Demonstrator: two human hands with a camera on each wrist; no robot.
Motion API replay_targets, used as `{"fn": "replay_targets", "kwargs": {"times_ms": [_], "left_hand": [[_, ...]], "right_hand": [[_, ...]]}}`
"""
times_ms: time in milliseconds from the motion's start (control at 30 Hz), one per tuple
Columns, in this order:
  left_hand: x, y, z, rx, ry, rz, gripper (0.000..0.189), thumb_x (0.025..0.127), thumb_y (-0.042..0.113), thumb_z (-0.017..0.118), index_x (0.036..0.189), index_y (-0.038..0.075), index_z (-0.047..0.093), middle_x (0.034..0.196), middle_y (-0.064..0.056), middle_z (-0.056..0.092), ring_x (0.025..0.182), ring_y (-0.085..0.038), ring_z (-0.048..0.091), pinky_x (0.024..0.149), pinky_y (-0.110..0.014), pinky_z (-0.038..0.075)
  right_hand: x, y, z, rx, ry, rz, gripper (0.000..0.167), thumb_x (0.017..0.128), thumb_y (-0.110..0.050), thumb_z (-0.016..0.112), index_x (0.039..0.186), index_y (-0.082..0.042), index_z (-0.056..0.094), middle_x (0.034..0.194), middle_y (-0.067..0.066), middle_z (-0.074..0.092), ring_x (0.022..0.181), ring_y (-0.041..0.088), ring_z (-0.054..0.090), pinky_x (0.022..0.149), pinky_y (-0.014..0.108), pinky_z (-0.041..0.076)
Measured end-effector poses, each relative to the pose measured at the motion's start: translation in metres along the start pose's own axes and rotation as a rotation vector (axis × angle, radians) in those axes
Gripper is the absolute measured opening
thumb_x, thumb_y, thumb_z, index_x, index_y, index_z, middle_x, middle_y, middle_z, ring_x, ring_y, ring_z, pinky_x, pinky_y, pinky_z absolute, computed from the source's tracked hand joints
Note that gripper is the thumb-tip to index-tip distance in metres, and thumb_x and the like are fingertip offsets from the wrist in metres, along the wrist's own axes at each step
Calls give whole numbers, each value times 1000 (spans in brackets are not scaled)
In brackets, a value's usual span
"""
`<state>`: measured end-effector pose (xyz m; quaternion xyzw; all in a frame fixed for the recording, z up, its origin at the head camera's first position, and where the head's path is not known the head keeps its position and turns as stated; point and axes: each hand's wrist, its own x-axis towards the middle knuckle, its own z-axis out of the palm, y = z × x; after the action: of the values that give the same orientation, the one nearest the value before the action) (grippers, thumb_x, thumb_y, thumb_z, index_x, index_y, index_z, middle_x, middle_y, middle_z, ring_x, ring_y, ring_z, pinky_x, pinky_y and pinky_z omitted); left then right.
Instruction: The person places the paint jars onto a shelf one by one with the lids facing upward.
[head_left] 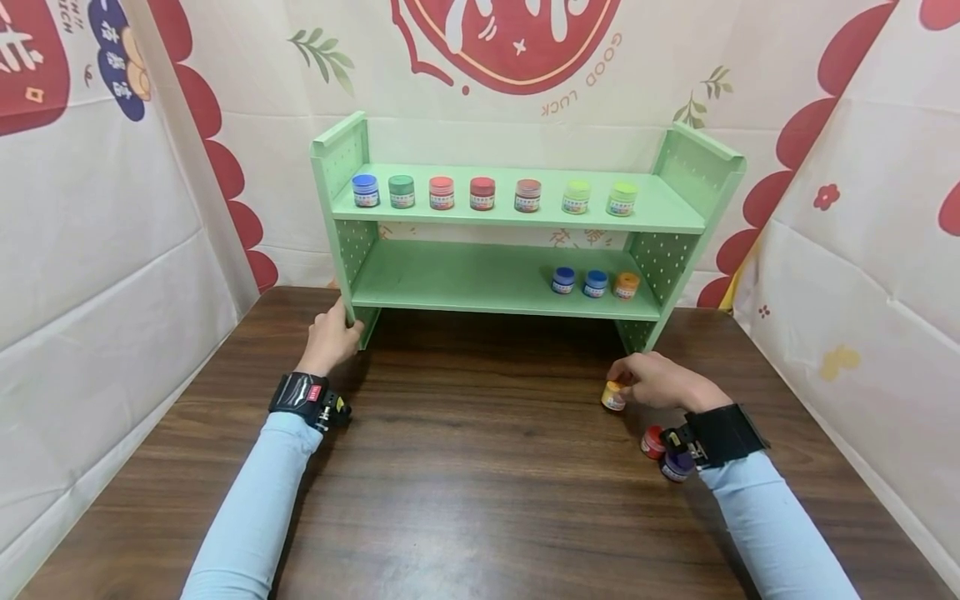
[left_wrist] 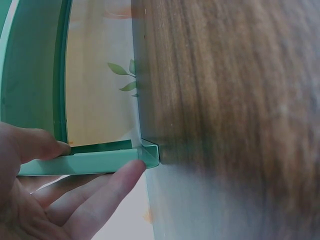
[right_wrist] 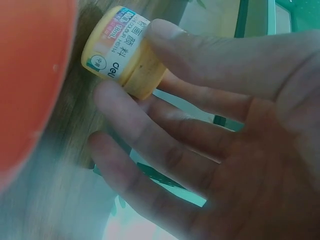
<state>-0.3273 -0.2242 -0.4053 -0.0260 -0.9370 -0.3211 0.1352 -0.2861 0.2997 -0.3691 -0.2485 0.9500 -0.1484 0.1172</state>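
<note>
With the thumb on one side and fingers on the other, my left hand [head_left: 330,340] grips the lower left side panel of a light green two-tier shelf [head_left: 465,271]. The left wrist view shows that panel edge [left_wrist: 95,162] between thumb and fingers. My right hand [head_left: 667,383] pinches a small yellow paint jar [head_left: 612,398] in front of the shelf's right leg. In the right wrist view, the labelled jar [right_wrist: 112,42] lies tilted between thumb and fingertips. Near the right wrist stand a red paint jar [head_left: 651,443] and a purple paint jar [head_left: 677,469].
Several paint jars, including a green one [head_left: 401,192], line the upper tier. On the lower tier's right side stand a dark blue jar [head_left: 563,281], a blue jar [head_left: 595,284] and an orange jar [head_left: 626,286]. Printed cloth [head_left: 510,137] hangs behind the brown table [head_left: 465,467].
</note>
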Motion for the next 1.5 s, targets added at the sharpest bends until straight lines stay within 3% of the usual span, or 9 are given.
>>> {"fn": "replay_targets", "kwargs": {"times_ms": [333, 833, 1233, 1500], "left_hand": [[0, -3, -2, -1, 12, 6, 32, 100, 14, 53, 128, 0, 53, 89, -22, 68, 90, -42, 68, 82, -57, 52], [0, -4, -7, 10, 21, 6, 32, 100, 15, 51, 129, 1, 52, 97, -24, 66, 92, -42, 65, 82, -58, 52], [-2, -5, -2, 9, 18, 1, 35, 100, 15, 51, 132, 1, 52, 103, -26, 66, 95, -41, 64, 85, -60, 52], [0, -1, 0, 16, 29, 9, 36, 99, 15, 53, 132, 1, 52, 104, -27, 66, 98, -44, 65, 87, -62, 51]], "right_hand": [[3, -1, 2, 2, -5, -25, 29, 94, -3, 64, 121, 7, 68, 109, 14, 72, 96, 22, 64, 84, 42, 54], [5, -15, -6, 33, 44, -94, 26, 99, -10, 64, 121, 2, 69, 98, 2, 72, 85, 13, 60, 74, 29, 50], [5, -45, -28, 99, 164, -147, 31, 100, -19, 68, 126, -2, 69, 95, 2, 72, 80, 16, 65, 69, 25, 52], [34, -83, -60, -59, 338, -201, 32, 100, -22, 69, 125, -3, 71, 107, 9, 75, 85, 16, 66, 74, 34, 51]]}}
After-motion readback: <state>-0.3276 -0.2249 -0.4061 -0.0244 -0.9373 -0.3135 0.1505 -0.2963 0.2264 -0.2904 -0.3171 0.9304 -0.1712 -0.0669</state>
